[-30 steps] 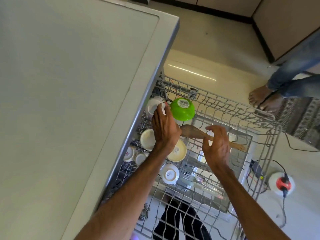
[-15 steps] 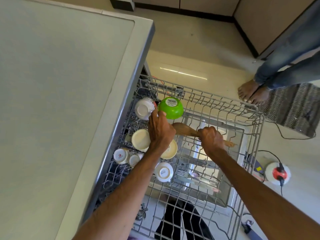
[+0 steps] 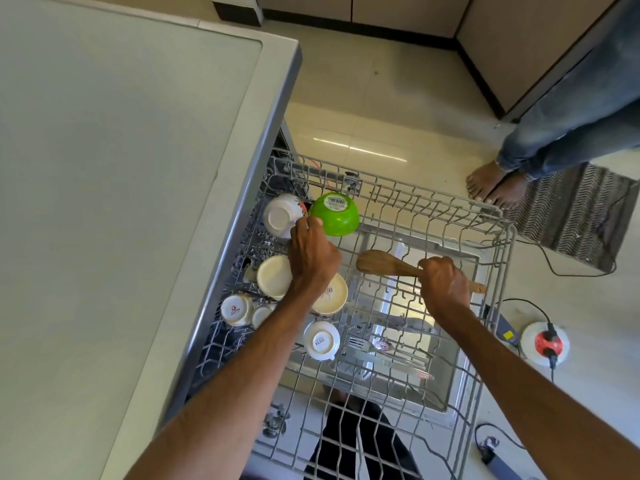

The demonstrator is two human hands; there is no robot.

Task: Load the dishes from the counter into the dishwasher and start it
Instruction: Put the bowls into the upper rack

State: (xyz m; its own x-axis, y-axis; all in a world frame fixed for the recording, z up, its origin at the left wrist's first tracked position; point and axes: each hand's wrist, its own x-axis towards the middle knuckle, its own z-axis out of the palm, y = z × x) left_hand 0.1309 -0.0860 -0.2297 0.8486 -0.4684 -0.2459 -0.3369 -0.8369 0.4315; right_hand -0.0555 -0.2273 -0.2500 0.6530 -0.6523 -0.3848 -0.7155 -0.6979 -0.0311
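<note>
The dishwasher's upper rack [image 3: 498, 216] is pulled out at centre frame, below the edge of the grey worktop [image 3: 121, 168] that fills the left of the frame. Loaded in the rack's left side, all upside down, are a white bowl [image 3: 278, 216], a green bowl [image 3: 336, 213] touching it, two cream bowls [image 3: 273, 277], two small mugs [image 3: 237, 310] and a white cup [image 3: 322, 341]. The left hand [image 3: 313, 258] reaches over the cream bowls with its fingertips bent down at the seam between the white bowl and the green bowl; whether it grips either one cannot be told. The right hand [image 3: 443, 284] is closed round the handle of a wooden spatula [image 3: 381, 265], which is held level just above the rack wires at mid-rack, blade toward the left hand, and is not yet set down. Cutlery [image 3: 367, 348] shows through the wires lower down. A second person's bare feet [image 3: 495, 187] stand at upper right beside a striped mat [image 3: 575, 216]. Judgement: loading is well advanced but unfinished. The spatula needs placing, the rack needs pushing in, the door needs closing and the machine needs starting. What remains elsewhere on the worktop cannot be judged from this view.
</note>
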